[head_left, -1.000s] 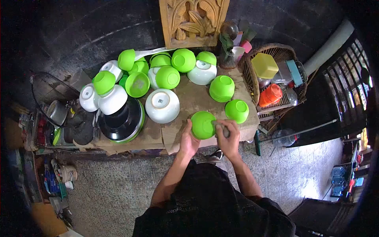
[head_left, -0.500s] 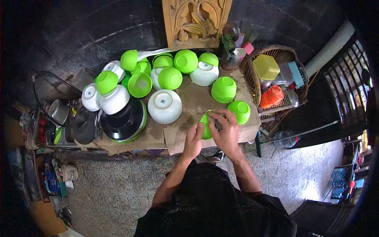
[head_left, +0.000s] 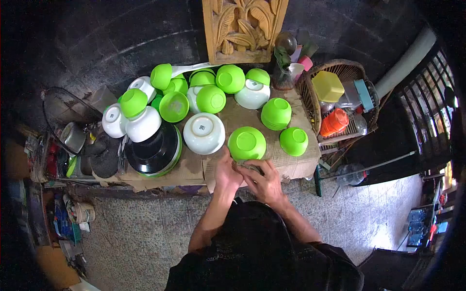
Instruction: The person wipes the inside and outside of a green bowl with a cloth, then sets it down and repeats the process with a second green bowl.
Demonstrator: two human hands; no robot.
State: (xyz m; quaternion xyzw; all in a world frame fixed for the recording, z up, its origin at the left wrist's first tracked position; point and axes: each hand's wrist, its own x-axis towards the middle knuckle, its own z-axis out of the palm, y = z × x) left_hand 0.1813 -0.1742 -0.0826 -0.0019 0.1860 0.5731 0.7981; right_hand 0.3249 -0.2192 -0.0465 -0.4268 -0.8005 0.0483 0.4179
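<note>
Left hand (head_left: 227, 174): curled against the near left side of the green bowl (head_left: 247, 143), fingers closed round its lower edge.
Right hand (head_left: 262, 178): under the near rim of the same bowl, fingers bent and pressed onto something small and grey, perhaps a cloth or sponge; too hidden to name.
Green bowl: upside down, just beyond the fingertips of both hands, at the near edge of the cardboard sheet (head_left: 286, 162).
Left of the left fingers: upturned white bowl (head_left: 204, 132), close to the held bowl; further left a stack of black plates (head_left: 154, 149).
Right of the right fingers: small green bowl (head_left: 293, 141), base up, near but apart from the held one.
Beyond the fingers: stack of green bowls (head_left: 275, 113); further back a crowd of green and white bowls below a carved wooden panel (head_left: 244, 28).
Far right: wicker basket (head_left: 310, 99) holding a yellow container (head_left: 328, 86) and an orange one (head_left: 334, 121).
</note>
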